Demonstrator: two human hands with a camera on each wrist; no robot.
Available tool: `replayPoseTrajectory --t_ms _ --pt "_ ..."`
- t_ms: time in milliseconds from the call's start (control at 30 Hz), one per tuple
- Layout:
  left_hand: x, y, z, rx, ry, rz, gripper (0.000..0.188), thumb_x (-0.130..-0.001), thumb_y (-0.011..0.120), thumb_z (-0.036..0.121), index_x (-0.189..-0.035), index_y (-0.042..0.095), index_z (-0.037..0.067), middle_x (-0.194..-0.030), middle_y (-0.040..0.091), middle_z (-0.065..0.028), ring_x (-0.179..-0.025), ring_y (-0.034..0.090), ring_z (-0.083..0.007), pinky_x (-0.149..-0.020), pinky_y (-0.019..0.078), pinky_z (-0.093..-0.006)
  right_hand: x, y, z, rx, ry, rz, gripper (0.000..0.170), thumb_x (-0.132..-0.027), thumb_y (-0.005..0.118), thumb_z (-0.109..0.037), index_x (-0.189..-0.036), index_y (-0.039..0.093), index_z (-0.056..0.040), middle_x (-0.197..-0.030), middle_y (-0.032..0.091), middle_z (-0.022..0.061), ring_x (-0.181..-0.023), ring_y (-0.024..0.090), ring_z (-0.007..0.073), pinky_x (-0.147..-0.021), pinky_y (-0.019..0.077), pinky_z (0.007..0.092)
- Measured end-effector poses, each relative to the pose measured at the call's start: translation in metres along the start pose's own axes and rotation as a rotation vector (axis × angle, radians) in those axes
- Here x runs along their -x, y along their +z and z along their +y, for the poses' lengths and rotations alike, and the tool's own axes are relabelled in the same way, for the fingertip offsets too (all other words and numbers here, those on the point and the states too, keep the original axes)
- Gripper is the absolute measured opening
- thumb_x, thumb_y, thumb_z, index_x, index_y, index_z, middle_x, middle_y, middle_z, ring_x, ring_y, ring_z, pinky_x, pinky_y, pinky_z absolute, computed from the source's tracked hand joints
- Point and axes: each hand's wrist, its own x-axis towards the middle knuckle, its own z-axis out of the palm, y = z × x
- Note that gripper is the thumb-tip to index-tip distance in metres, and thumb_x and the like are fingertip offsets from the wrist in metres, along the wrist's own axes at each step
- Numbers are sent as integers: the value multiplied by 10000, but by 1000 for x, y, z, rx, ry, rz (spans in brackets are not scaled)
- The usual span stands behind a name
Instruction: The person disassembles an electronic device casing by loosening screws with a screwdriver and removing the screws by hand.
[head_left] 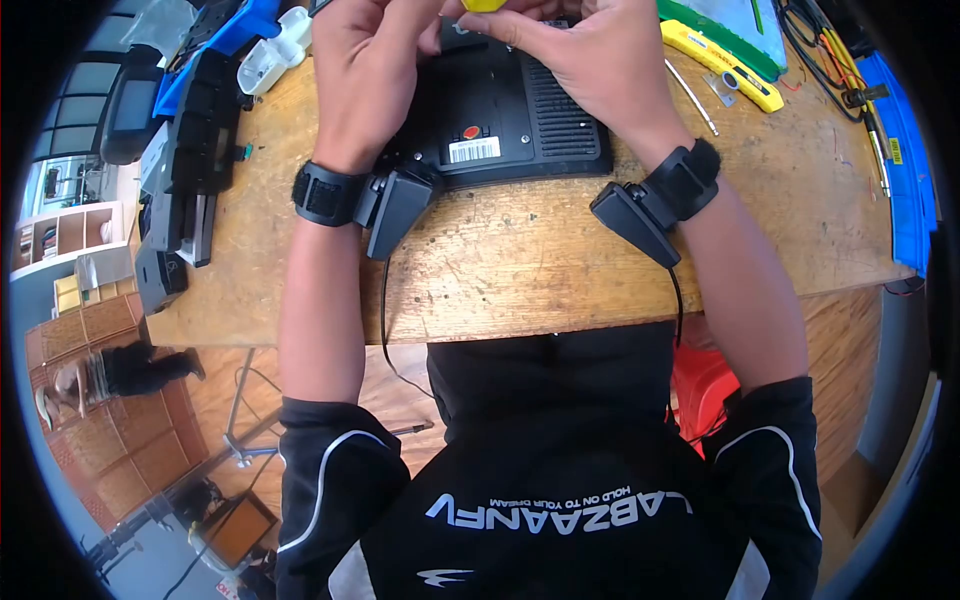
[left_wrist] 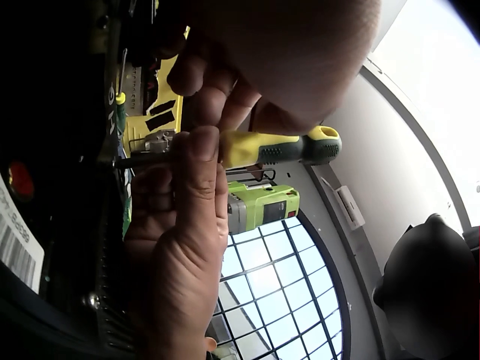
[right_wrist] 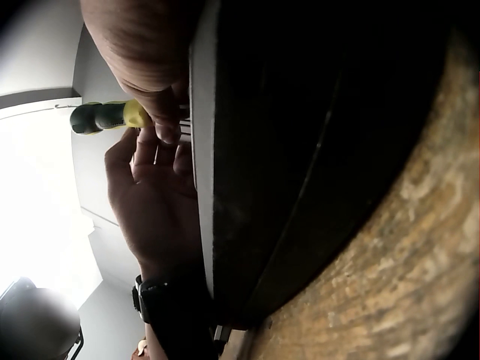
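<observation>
Head view bright, fisheye-curved, dark-rimmed; wrist views dim, windows glaring, right one seemingly soft.

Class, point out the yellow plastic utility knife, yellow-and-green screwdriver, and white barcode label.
Utility knife (head_left: 722, 67): head view, middle of body.
Screwdriver (left_wrist: 279, 151): left wrist view, handle.
Barcode label (head_left: 474, 149): head view, centre.

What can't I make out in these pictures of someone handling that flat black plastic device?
- Screwdriver with yellow-and-dark handle: tip lost in shadow, left wrist view; handle mostly cut off by the top edge, head view.
- Flat black plastic device: underside hidden by its own body, head view.
- White barcode label: print too small, head view.
</observation>
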Motion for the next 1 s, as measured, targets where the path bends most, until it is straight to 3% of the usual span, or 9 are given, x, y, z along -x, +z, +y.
replayPoseTrajectory --t_ms 100,167,267,400,433,500,633,900,1000 --pt "3 11 6 -137 104 24 172 -1022 637 136 -1113 684 -1 -836 644 43 -696 541 -6 -609 396 -154 -1 -1 -1 73 40 19 142 -858 796 7 -979 729 36 -857 739 44 -749 655 55 -675 526 203" --pt "5 16 5 -23 59 22 188 -995 688 112 -1133 680 -17 -908 687 20 -753 593 -15 -648 444 -158 0 -2 7 14 19 15 138 -860 788 10 -982 729 35 -853 738 42 -742 648 51 -674 524 201" --pt "1 8 -3 -151 111 -47 236 -966 727 80 -1163 668 -38 -971 704 -7 -786 622 -35 -692 515 -191 -1 -3 6 -10 -7 6 126 -867 773 6 -981 730 38 -854 737 41 -734 642 48 -669 521 201" --pt "1 15 0 -78 103 -1 246 -983 701 67 -1196 663 -49 -974 700 -8 -819 644 -60 -760 543 -206 -1 -2 2 88 39 -7 120 -877 764 -32 -950 732 58 -849 740 60 -731 650 70 -665 522 226" --pt "1 14 -1 -80 104 -1 246 -983 701 67 -1196 663 -49 -974 700 -8 -819 644 -60 -760 543 -206 -2 -2 9 87 37 -7 120 -877 764 -32 -950 732 58 -849 740 60 -731 650 70 -665 522 226" --pt "0 15 1 -133 166 -33 263 -986 693 63 -1220 656 -53 -991 703 -11 -840 654 -63 -782 546 -207 -8 -2 20 95 -274 -11 141 -874 773 -60 -917 731 68 -816 733 88 -726 655 98 -668 520 253" --pt "3 23 6 50 72 54 278 -981 701 61 -1231 653 -50 -1004 694 -12 -823 636 -52 -751 527 -193 -3 -8 6 237 -121 -25 150 -866 779 -69 -887 724 69 -785 721 104 -712 652 115 -666 513 269" --pt "2 14 1 -245 160 -22 241 -955 735 71 -1174 690 -19 -994 661 10 -779 572 -25 -683 466 -174 -2 -10 8 222 -8 -31 168 -861 776 -75 -912 711 70 -771 704 87 -714 646 116 -668 509 273" --pt "2 21 3 -251 217 16 206 -957 731 74 -1144 705 -8 -972 645 22 -762 555 -29 -689 454 -173 -4 -9 17 188 -138 -18 168 -866 763 -84 -913 715 70 -810 717 106 -743 665 142 -698 520 291"
